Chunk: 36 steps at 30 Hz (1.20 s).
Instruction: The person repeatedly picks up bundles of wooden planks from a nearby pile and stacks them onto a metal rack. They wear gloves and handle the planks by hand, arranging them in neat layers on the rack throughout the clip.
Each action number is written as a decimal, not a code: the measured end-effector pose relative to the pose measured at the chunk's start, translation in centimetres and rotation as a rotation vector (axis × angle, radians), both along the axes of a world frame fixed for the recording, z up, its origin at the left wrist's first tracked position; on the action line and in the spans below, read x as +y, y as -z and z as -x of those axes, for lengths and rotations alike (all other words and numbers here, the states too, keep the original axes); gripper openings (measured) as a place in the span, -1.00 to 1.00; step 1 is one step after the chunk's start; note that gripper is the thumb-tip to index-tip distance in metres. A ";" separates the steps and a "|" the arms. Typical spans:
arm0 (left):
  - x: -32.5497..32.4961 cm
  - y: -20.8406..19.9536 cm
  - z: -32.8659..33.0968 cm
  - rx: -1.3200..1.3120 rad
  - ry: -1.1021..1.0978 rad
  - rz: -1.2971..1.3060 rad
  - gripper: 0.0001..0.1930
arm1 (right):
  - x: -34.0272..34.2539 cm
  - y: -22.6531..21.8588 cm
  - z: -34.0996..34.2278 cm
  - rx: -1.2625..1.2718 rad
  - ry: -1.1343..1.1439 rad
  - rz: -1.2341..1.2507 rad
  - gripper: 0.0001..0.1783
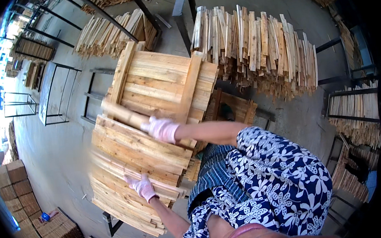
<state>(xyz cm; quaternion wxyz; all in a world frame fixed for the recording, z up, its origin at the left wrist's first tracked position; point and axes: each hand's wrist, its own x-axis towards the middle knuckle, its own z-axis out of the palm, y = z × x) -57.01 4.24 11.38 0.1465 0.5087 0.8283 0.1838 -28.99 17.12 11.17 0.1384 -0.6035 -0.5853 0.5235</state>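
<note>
The slatted wooden panel (161,83) is lying flat on a stack of like panels (132,176), centre frame. The right hand (162,129) is closing its gloved fingers around a batten (124,115); the left hand (142,187) is lying flat against the stack's edge, fingers narrow. Squaring the edges would steady it. Brown boxes (14,184) are sitting stacked lower left.

Dark metal stand (110,222) bearing stacked slat panels (133,185); concrete floor (60,150); loose slat heaps (256,48) on racks.
</note>
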 end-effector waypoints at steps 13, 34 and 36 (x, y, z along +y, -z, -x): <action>-2.5 -6.9 3.6 -0.637 -0.251 -0.157 -0.02 | -4.9 -12.5 -8.8 0.238 0.038 -0.560 -0.42; -1.7 -3.9 -1.8 -0.416 -0.397 -0.104 0.01 | 14.9 30.5 -36.1 -0.556 0.974 0.366 0.02; -1.5 -4.4 -2.6 -0.442 -0.485 -0.114 0.00 | 17.1 32.3 -36.4 -0.693 0.953 0.521 0.08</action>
